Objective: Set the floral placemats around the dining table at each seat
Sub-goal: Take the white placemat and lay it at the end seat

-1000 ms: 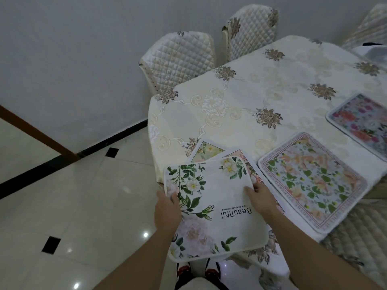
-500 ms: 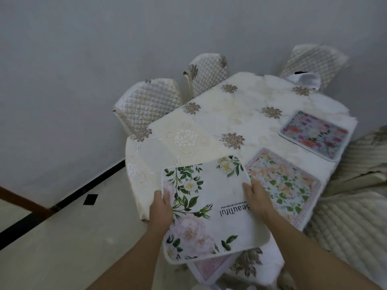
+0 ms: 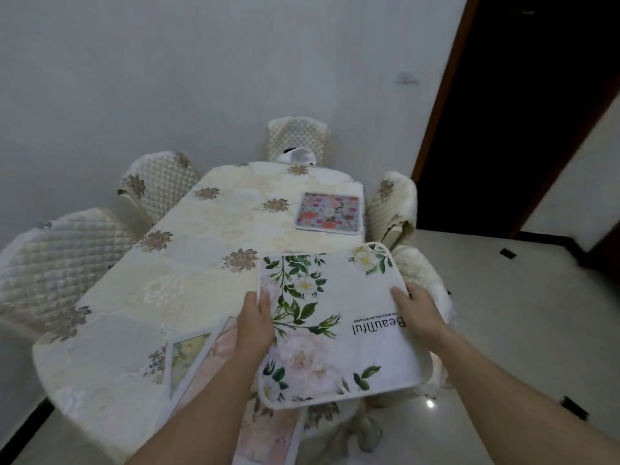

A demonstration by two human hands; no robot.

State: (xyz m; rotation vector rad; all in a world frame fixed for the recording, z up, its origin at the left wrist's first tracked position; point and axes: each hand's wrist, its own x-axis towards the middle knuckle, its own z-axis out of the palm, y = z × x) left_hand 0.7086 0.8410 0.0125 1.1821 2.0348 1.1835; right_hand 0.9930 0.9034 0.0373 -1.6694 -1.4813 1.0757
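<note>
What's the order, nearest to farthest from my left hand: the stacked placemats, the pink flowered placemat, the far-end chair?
1. Stacked placemats, beside the left hand, near edge.
2. Pink flowered placemat, far right side.
3. Far-end chair, beyond the table.

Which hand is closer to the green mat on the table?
Left. The left hand holds the white placemat just right of the green placemat; the right hand holds its opposite edge, farther off.
</note>
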